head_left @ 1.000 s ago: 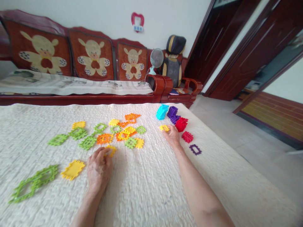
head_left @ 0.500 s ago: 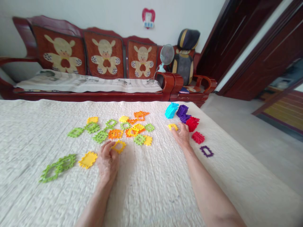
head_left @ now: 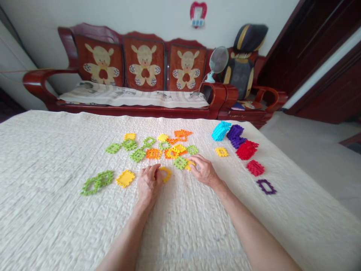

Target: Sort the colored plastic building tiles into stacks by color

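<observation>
As right hand (head_left: 205,172) touches toothed yellow tile (head_left: 188,166), left hand (head_left: 149,181) at openwork frame (head_left: 169,174), each grip unclear

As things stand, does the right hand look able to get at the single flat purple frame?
Probably yes: the purple frame lies with nothing on it, and I see only cloth between it and the right hand.
</observation>
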{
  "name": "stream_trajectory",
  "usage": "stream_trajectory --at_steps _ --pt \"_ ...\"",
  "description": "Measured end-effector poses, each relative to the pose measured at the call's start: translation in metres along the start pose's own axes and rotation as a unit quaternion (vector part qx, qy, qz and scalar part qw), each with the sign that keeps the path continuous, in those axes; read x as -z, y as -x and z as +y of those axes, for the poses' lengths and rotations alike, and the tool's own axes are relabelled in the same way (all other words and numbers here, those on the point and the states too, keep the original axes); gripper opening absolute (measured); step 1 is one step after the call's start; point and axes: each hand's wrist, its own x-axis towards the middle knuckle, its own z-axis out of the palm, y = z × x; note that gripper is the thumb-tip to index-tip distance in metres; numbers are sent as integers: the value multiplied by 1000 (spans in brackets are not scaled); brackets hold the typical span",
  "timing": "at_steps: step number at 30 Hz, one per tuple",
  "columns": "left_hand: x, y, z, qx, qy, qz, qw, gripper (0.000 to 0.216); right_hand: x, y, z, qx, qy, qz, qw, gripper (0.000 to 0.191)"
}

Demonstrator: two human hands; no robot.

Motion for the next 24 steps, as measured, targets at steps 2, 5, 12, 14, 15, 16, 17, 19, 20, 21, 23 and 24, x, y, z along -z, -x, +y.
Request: stream_trajectory --at_steps 2,5,12,14,15,16,17,19,20,21,23,24 --pt "1 0 3 36 22 -11 999 35 0 0 -4 13 -9 -21 1000 25" --pt "1 1 3 56 43 -6 998 37 1 -1 -16 22 -4 -35 999 24" --pt "-7 0 -6 72 128 48 988 37 -14 -1 -56 103 -48 -168 979 57" --pt "-9 -1 -7 75 135 59 986 38 -20 0 -61 105 -39 -193 975 59" --pt "-9 -2 -8 76 132 61 986 38 -22 1 -61 103 -33 -201 974 57" --pt "-9 -2 -8 76 127 62 987 38 -24 2 -61 102 -29 -207 973 53" --pt "-10 -2 -8 76 121 61 988 37 -26 2 -60 103 -28 -212 971 49" --pt "-9 -3 -8 73 112 55 989 37 -28 3 -57 110 -30 -216 970 41" --pt "-8 -2 -7 72 113 53 990 37 -29 3 -56 114 -32 -214 970 38" --pt "-7 -2 -5 72 118 50 989 36 -31 3 -54 116 -36 -208 971 35" --pt "-2 -1 1 71 143 37 986 35 -33 4 -51 106 -47 -184 976 33" --pt "2 -1 5 66 161 23 984 34 -33 4 -50 95 -54 -168 980 33"
